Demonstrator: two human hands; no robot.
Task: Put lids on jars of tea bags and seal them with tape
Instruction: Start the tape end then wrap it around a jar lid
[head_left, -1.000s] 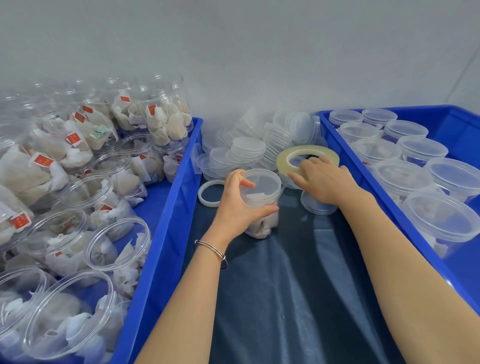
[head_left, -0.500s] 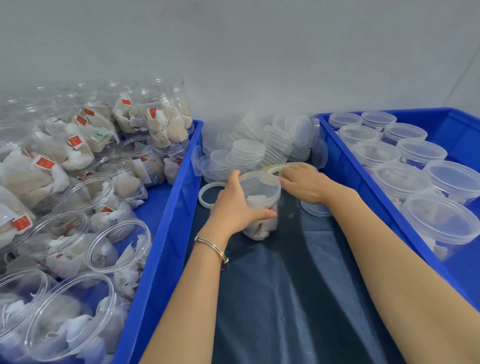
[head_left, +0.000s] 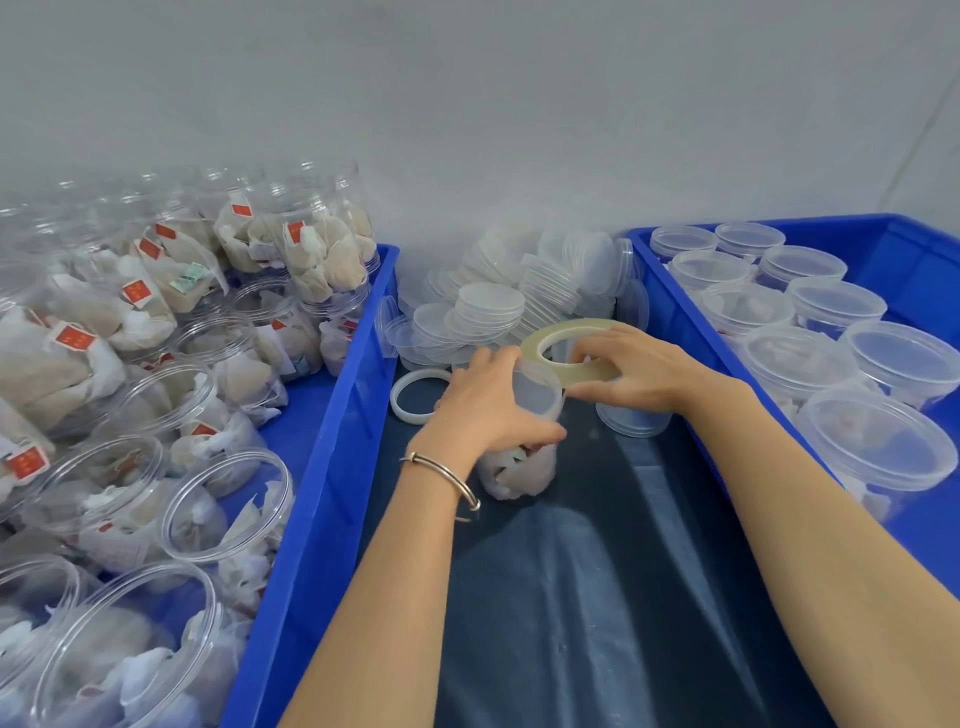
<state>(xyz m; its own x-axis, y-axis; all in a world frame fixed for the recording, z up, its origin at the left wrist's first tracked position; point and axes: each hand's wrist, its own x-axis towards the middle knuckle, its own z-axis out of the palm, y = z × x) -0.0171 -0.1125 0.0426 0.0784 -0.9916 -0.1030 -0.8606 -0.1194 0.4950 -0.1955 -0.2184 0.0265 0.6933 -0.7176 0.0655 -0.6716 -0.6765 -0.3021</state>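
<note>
A clear jar of tea bags with a lid on it stands on the dark cloth between two blue crates. My left hand grips the jar around its top. My right hand holds a yellowish roll of clear tape tilted just above and behind the lid, close to the jar's rim. Loose clear lids lie piled behind the jar.
The left blue crate holds several open jars of tea bags. The right blue crate holds several lidded jars. A white ring and an upturned lid lie on the cloth beside the jar.
My right hand lifted the tape roll from the cloth and brought it over to the jar's lid. My left hand kept its grip on the jar.
</note>
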